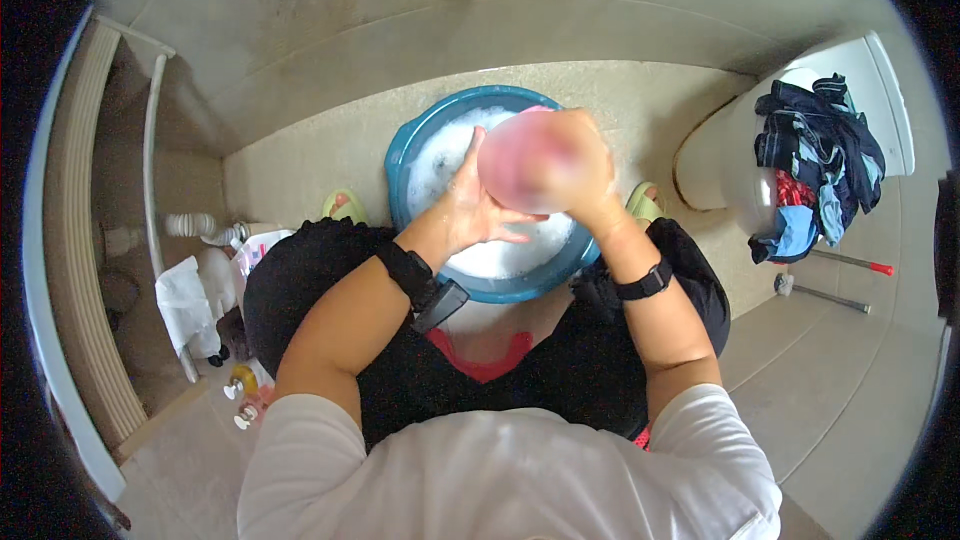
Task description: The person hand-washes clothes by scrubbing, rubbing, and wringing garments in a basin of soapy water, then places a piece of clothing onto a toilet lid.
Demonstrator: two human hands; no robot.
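Note:
Above a blue round basin (398, 175) of white suds (490, 258), a pink, soft-looking thing (512, 152) is held up. It is smeared, so its kind cannot be made out; it could be cloth. My right hand (592, 165) is closed round its right side, the fingertips partly blurred. Against its left side lies my left hand (470, 208), thumb raised and fingers spread, palm toward the pink thing. A black band with a small device (425, 290) is on my left wrist, and a black watch (647, 282) on my right.
Dark and blue clothes (825, 165) are heaped on a white toilet (715, 155) at the right. Two brushes with long handles (835, 302) are below it. On the left are a white rail (152, 170), a white bag (185, 305) and pump bottles (243, 380). A tiled wall (420, 20) runs behind the basin.

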